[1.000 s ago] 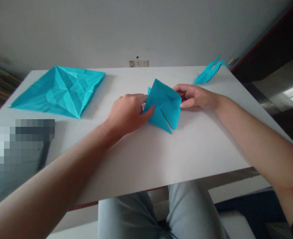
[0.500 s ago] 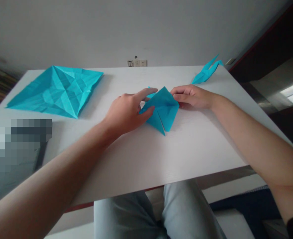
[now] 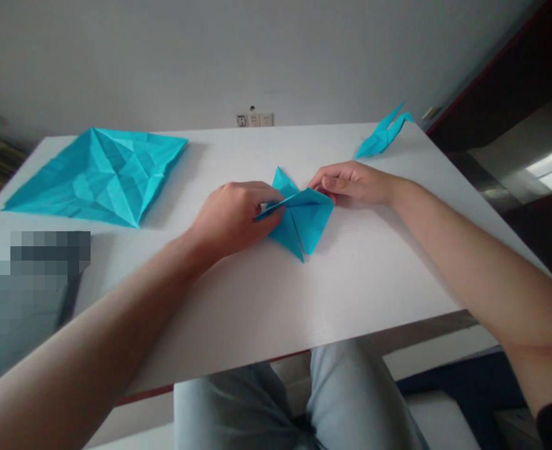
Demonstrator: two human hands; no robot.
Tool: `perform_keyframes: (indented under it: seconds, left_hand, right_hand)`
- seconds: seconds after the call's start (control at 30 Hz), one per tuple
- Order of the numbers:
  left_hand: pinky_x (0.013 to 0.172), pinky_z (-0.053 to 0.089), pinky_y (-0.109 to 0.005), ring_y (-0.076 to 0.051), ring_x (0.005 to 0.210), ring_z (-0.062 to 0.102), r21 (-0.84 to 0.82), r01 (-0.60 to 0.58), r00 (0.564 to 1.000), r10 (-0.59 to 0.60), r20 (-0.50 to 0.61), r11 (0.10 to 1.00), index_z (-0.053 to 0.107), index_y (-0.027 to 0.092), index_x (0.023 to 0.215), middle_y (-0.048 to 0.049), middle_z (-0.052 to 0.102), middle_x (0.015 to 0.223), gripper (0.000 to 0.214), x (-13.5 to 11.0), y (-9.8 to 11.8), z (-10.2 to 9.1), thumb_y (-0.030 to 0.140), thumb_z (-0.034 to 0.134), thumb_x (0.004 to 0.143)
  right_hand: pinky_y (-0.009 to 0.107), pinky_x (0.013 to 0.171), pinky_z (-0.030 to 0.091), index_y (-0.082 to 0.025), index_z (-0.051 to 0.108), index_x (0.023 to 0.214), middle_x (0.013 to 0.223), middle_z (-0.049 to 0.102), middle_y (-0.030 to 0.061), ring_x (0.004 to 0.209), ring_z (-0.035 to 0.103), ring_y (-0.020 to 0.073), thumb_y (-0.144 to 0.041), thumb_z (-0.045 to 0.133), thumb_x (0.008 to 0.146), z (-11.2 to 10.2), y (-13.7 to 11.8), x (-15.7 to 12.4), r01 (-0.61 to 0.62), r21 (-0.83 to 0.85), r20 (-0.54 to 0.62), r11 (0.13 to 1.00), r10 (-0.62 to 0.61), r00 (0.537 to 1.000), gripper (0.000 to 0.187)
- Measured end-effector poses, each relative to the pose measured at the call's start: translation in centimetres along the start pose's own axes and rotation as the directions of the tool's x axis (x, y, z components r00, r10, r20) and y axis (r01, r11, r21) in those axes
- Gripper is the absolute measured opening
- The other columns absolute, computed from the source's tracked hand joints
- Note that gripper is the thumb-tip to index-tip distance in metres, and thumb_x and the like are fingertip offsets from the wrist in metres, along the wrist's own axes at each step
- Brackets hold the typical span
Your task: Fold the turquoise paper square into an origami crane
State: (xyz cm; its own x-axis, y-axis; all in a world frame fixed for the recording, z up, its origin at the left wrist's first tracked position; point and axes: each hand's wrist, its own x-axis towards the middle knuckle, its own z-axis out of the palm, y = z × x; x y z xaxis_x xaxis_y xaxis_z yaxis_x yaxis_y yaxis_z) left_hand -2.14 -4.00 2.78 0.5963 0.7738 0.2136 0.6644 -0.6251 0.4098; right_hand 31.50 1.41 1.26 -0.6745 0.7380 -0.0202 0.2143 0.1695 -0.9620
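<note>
A: Where is the folded paper (image 3: 316, 219) now?

B: It is at about the middle of the table (image 3: 351, 275), between the two hands. Its upper layer is raised and bent, and a narrow gap in it points toward the near edge of the table.

A: And how do the fingers stand?

B: The left hand (image 3: 238, 209) is closed on the left side of the folded paper, with the thumb on the near face and other fingers behind. The right hand (image 3: 360, 181) has its fingers curled, almost together, at the right corner. The fingertips are partly hidden, so I cannot tell whether they pinch the paper or only touch it.

A: What could go wrong, in your opinion?

B: First, a crooked crease, if the layer is pressed while its two sides are uneven. Also, with a loose left thumb, the paper could turn on the table. If the hands pulled apart too strongly, it could tear where the gap ends.

A: Do the other papers disturb?

B: The creased sheet (image 3: 111, 175), on the left part of the table, hardly. The paper bird (image 3: 379, 139) sits near the table's far right corner; a careless right hand could knock it.
</note>
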Motion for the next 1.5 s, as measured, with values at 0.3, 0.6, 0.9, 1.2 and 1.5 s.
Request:
perform_keyframes:
  seconds: [0.3, 0.6, 0.9, 1.2, 1.5]
  left_hand:
    - [0.083, 0.052, -0.038, -0.026, 0.089, 0.077, 0.057, 0.033, 0.999, -0.033, 0.008, 0.998, 0.084, 0.025, 0.108, -0.0094, 0.091, 0.11, 0.023, 0.1, 0.1, -0.1, 0.041, 0.069, 0.116]
    - [0.086, 0.051, -0.04, -0.028, 0.092, 0.077, 0.091, 0.055, 0.998, -0.058, 0.029, 0.994, 0.083, 0.023, 0.116, -0.0118, 0.09, 0.116, 0.023, 0.1, 0.4, -0.1, 0.041, 0.068, 0.118]
    - [0.087, 0.053, -0.041, -0.028, 0.094, 0.077, 0.071, 0.033, 0.999, -0.035, 0.028, 0.997, 0.081, 0.023, 0.114, -0.0126, 0.089, 0.116, 0.022, 0.1, 0.3, 0.0, 0.039, 0.068, 0.119]
    - [0.086, 0.052, -0.041, -0.028, 0.094, 0.076, 0.037, 0.015, 1.0, -0.015, 0.006, 0.999, 0.078, 0.026, 0.109, -0.0114, 0.089, 0.118, 0.023, 0.0, -0.1, 0.2, 0.044, 0.065, 0.116]
    - [0.082, 0.053, -0.039, -0.027, 0.09, 0.077, 0.051, 0.012, 1.0, -0.011, -0.016, 0.999, 0.079, 0.025, 0.108, -0.0111, 0.09, 0.112, 0.028, 0.0, 0.2, 0.0, 0.047, 0.067, 0.122]
  right_hand:
    - [0.031, 0.067, 0.043, -0.026, 0.087, 0.113, 0.089, 0.076, -0.002, 0.074, 0.058, 0.0152, -0.09, 0.1, 0.102, 0.4, -0.3, 0.0, -0.05, -0.004, -0.001, 0.999, 0.05, 0.999, 0.066]
    - [0.034, 0.079, 0.056, -0.026, 0.086, 0.115, 0.099, 0.083, 0.0022, 0.09, 0.073, 0.0217, -0.093, 0.106, 0.091, 0.5, -0.6, -0.1, -0.079, 0.062, -0.002, 0.995, 0.079, 0.997, 0.074]
    - [0.035, 0.085, 0.062, -0.027, 0.091, 0.111, 0.107, 0.092, 0.0028, 0.095, 0.077, 0.0229, -0.077, 0.114, 0.09, 0.3, -1.1, 0.2, -0.059, -0.017, -0.003, 0.998, 0.059, 0.998, 0.059]
    - [0.036, 0.088, 0.066, -0.026, 0.09, 0.111, 0.107, 0.094, 0.0038, 0.1, 0.082, 0.0239, -0.076, 0.115, 0.089, 0.4, -1.0, 0.2, -0.065, -0.017, -0.009, 0.998, 0.065, 0.998, 0.06]
    - [0.037, 0.086, 0.066, -0.026, 0.09, 0.112, 0.107, 0.094, 0.0046, 0.099, 0.082, 0.0242, -0.076, 0.115, 0.09, 0.5, -1.2, 0.2, -0.056, -0.012, -0.017, 0.998, 0.055, 0.998, 0.06]
